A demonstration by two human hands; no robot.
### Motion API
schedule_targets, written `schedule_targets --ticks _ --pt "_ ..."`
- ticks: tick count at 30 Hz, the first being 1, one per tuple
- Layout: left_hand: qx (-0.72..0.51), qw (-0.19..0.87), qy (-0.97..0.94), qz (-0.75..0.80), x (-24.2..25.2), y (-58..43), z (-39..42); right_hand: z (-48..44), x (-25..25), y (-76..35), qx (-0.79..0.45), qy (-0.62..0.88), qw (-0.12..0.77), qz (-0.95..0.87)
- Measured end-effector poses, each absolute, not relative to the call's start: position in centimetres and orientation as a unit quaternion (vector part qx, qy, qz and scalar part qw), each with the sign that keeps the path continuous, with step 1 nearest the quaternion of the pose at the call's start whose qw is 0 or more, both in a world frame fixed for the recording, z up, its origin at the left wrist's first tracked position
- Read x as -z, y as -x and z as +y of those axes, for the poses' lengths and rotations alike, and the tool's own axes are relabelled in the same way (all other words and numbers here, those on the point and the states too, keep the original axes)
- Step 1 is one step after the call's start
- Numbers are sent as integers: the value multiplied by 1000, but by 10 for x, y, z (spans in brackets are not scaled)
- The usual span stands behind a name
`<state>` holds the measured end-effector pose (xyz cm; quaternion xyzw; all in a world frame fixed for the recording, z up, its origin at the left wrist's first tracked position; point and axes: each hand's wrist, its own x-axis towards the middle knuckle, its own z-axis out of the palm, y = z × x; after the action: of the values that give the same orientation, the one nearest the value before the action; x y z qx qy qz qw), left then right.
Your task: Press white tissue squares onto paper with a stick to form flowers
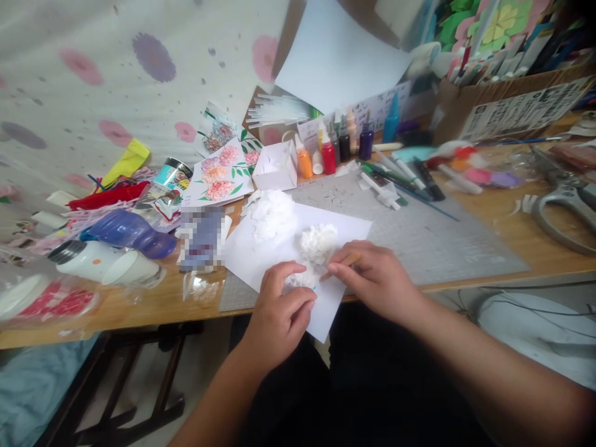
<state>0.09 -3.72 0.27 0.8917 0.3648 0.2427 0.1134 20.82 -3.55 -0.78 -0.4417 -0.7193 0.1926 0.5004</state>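
Observation:
A white paper sheet lies over the front of a grey cutting mat. On it are a large fluffy white pile and a smaller white ruffled clump. Nearer the front edge sits another small white clump. My left hand curves its thumb and fingers around this front clump, touching its edge. My right hand pinches a thin wooden stick, whose tip points down-left beside the same clump.
Paint bottles stand behind the mat, near a white paper box and flower pictures. Brushes and pens lie right of them. Large scissors rest far right. A purple bottle and white cup are left.

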Motion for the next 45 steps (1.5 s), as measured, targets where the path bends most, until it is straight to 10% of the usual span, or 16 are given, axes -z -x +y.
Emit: schedule_targets --ticks 28,45 --pt "-313 41 -805 503 -11 17 -19 -39 11 -213 -240 415 571 -667" --pt "-107 5 -768 631 -57 22 30 -41 11 -216 -261 397 569 -671"
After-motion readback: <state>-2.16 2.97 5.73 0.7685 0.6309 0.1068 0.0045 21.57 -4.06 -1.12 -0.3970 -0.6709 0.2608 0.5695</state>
